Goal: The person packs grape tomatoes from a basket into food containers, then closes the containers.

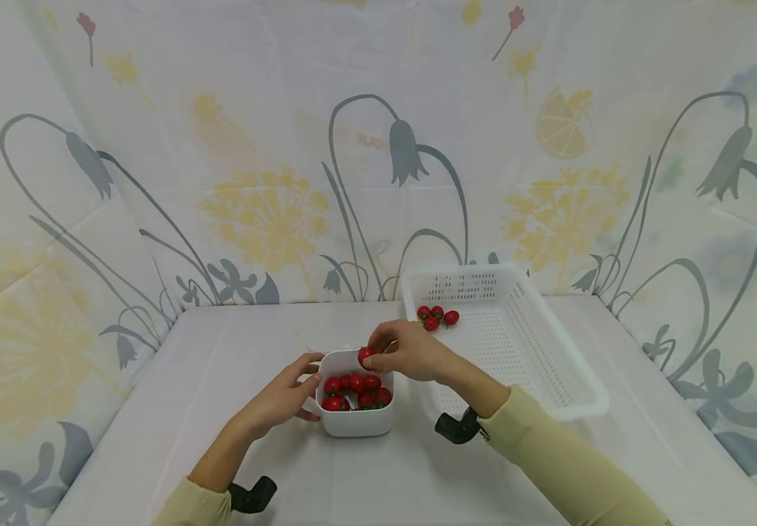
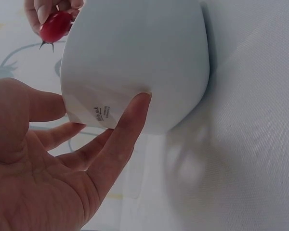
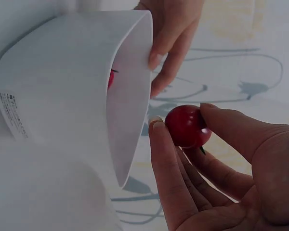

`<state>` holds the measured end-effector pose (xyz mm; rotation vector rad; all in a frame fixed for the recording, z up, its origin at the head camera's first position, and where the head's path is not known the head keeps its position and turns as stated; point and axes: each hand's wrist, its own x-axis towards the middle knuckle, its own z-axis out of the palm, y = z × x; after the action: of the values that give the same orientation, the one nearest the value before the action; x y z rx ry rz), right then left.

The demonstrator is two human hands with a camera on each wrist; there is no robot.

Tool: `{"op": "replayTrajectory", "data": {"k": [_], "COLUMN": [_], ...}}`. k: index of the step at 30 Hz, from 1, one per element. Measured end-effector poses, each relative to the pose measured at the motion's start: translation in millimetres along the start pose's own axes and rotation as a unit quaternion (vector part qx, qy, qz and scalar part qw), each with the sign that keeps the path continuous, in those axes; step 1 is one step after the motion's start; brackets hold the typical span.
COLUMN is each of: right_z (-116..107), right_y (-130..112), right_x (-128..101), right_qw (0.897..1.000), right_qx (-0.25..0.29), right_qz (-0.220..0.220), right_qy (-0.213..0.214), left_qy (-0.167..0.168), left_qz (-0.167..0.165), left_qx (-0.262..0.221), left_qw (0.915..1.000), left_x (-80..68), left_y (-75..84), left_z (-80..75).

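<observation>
A white rectangular container [image 1: 357, 425] holding several cherry tomatoes [image 1: 356, 383] stands on the table in the head view. My left hand [image 1: 284, 394] rests its spread, fairly straight fingertips against the outside of the container's left wall; in the left wrist view its fingers [image 2: 130, 115] touch a corner with small printing. Just above the container's rim, my right hand [image 1: 411, 351] pinches one cherry tomato [image 3: 187, 126] between thumb and fingertips. Its green stem end shows in the right wrist view. The container's wall hides most of its contents there.
A white perforated basket [image 1: 556, 343] lies at the right, behind the right forearm. Several cherry tomatoes [image 1: 436, 317] sit in its back left corner. Patterned cloth [image 1: 260, 219] hangs behind the white-covered table [image 1: 234, 329]. Black wrist mounts [image 1: 253, 495] stick out from both wrists.
</observation>
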<state>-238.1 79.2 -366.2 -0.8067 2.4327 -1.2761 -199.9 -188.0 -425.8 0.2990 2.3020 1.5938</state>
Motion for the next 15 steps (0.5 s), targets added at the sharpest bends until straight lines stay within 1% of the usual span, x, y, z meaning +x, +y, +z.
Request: {"op": "replayTrajectory", "data": {"k": [4,9,15], "right_z": [13,29,47], "right_y": [-5,-5,-3], "right_x": [2,4,9], "right_qw": [0.999,0.998,0.995], "right_qx": [-0.040,-0.063,-0.095], "right_qz": [-0.008,-0.016,-0.005], "right_qy": [0.005,0.008,0.023], "left_qy": [0.000,0.000,0.003], "left_qz": [-0.002,-0.003,-0.001], "left_qx": [-0.001,-0.001,-0.002], "left_qw": [1.0000,1.0000,1.0000], "left_x": [-0.1,-0.5,-1.0], "left_y": [0.0,-0.2,-0.3], "left_z": [0.0,-0.1,1.1]}}
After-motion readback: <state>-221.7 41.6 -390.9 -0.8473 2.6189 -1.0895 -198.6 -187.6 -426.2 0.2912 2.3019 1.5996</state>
